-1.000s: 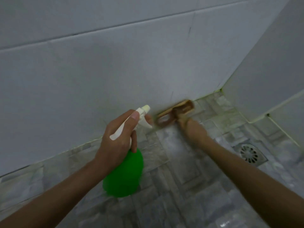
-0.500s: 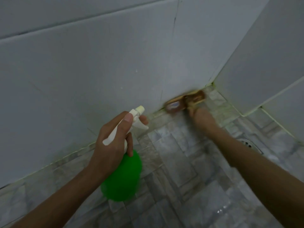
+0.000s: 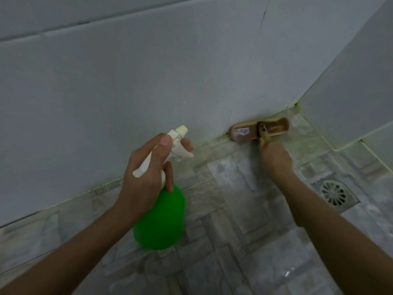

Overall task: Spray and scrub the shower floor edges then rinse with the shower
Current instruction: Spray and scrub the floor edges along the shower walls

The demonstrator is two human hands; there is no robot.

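My left hand [image 3: 146, 173] grips a green spray bottle [image 3: 160, 220] by its white trigger head [image 3: 174, 143], one finger over the trigger, nozzle aimed at the wall base. My right hand [image 3: 275, 159] holds the handle of a wooden scrub brush [image 3: 258, 129]. The brush lies along the yellowish grout seam [image 3: 212, 142] where the grey tiled floor [image 3: 234, 209] meets the back wall, a short way left of the corner.
A grey tiled back wall [image 3: 148, 81] and a side wall [image 3: 357, 81] meet at the corner [image 3: 296, 105]. A round metal floor drain [image 3: 333, 193] sits at the right, behind my right forearm. A low tiled step [image 3: 380, 150] runs at the far right.
The brush has slid right along the wall base toward the corner, my right hand with it. The spray bottle stays in my left hand, held much as before.
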